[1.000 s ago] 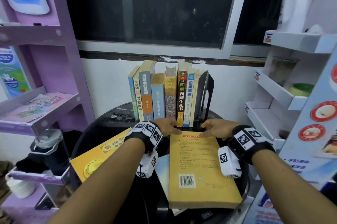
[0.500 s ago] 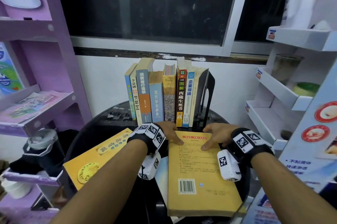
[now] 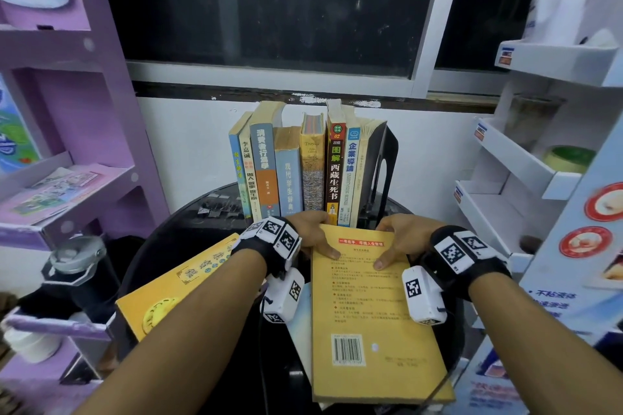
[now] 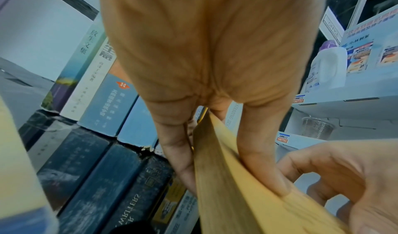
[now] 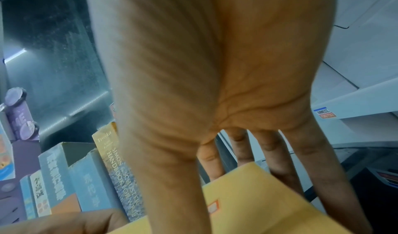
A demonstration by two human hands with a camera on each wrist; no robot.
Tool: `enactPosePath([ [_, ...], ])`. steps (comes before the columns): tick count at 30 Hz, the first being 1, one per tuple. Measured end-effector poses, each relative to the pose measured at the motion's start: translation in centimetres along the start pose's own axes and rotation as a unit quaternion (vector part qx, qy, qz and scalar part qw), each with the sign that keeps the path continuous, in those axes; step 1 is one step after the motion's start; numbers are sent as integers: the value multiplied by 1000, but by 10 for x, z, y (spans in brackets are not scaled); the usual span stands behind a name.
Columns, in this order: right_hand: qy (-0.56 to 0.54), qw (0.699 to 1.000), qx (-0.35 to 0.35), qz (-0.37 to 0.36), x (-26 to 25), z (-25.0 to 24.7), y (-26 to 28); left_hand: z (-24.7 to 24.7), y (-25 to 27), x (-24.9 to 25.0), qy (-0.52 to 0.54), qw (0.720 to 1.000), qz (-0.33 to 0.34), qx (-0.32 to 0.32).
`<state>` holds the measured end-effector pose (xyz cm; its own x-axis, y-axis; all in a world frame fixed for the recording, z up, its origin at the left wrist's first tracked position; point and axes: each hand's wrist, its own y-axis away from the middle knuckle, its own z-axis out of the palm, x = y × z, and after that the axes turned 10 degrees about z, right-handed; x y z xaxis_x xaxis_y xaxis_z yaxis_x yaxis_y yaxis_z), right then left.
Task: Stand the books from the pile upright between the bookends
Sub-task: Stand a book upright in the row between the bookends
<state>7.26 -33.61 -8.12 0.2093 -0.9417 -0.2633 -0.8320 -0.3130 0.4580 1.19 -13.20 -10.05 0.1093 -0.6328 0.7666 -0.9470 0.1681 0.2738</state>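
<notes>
change: far end of yellow book (image 3: pixel 367 306) lifted off the pile since a second ago; thumbs slid from its far edge onto the cover; hands drawn back toward the body.
left hand (image 3: pixel 312 234): thumb on top of the cover, fingers (image 4: pixel 178 161) curled under the far left corner; gripping the book.
right hand (image 3: pixel 401 239): thumb on the cover, fingers (image 5: pixel 277 156) under the far right corner; gripping the book too.
book place: at the front of the black round table (image 3: pixel 188 229), on top of the pile, far edge just in front of the row (image 3: pixel 303 168).
book axis: long side running away from the body toward the row; back cover up, barcode at the near end, far end tilted upward.
row: eight or so books upright, spines facing the body, packed against the black bookend (image 3: pixel 384 171) on the right; left bookend hidden.
in the way: row filling the span up to the right bookend; no open slot seen from the head view.
pile: pale blue book (image 3: pixel 298 323) under the yellow one, only an edge showing.
orange book (image 3: pixel 175 289): flat at the left of the table, skewed, partly under the left forearm.
clips (image 3: pixel 215 205): dark heap behind, left of the row.
surroundings: purple shelf (image 3: pixel 67 185) left, white shelf (image 3: pixel 505 178) right, dark window (image 3: pixel 269 3) behind.
</notes>
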Motion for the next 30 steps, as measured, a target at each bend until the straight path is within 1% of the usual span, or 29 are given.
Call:
enactPosePath([
  [6,-42,999,9,-9,-2,-5,12,-4,8,6,43,998,42,34],
  [10,-47,998,39,-17,-4,-12,26,-8,16,12,86,993,63,57],
  [16,-72,992,96,-47,-10,-34,53,-16,30,28,139,974,123,128],
  [20,-96,980,165,-62,-15,-49,72,-23,41,39,183,949,180,185],
  [22,-114,970,201,-70,-17,-54,79,-24,45,44,223,930,204,209],
  [25,-173,950,240,-101,-19,-58,88,-24,50,50,279,900,236,240],
  [27,-218,937,241,-131,-19,-60,97,-25,52,50,303,885,252,248],
  [30,-256,932,184,-179,-19,-61,111,-27,54,46,327,871,270,248],
])
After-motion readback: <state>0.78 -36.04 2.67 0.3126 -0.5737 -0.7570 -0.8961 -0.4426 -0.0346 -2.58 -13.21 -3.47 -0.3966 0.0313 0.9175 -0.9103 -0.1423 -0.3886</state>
